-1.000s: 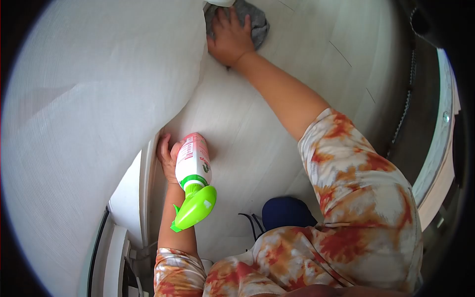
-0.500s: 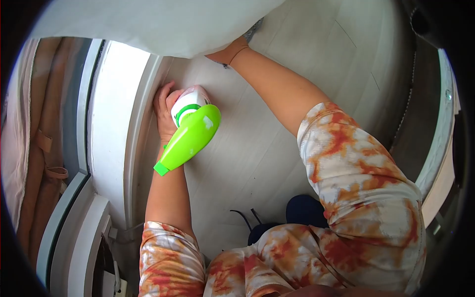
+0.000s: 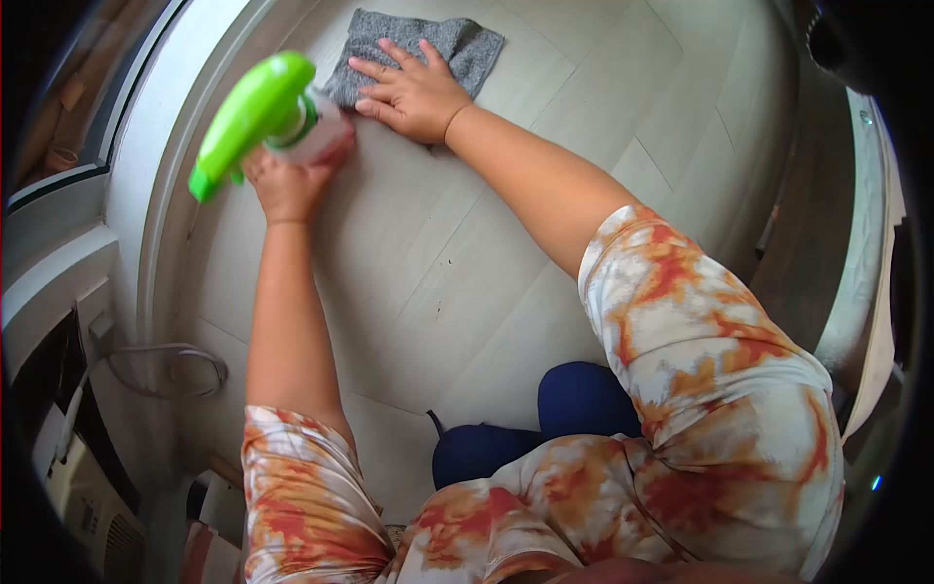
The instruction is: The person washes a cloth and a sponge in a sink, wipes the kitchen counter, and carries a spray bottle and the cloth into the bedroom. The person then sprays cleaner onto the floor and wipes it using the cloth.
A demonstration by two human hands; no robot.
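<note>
the left hand (image 3: 289,185) grips a white bottle (image 3: 313,131) with a bright green spray top (image 3: 250,112); the right hand (image 3: 425,102), fingers spread, touches a rumpled grey cloth (image 3: 467,54).

Spray bottle (image 3: 277,109): showing bright-green trigger head, pinkish-white body; tilting, nozzle pointing lower left in view. Grey cloth (image 3: 470,51): lying spread, wrinkling a bit, on pale plank floor (image 3: 486,282).

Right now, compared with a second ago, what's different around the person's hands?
The left hand and spray bottle have moved forward, closer to the gray cloth. The white curtain that partly hid the view is out of sight. The left hand still holds the bottle, and the right hand still presses on the cloth.
</note>
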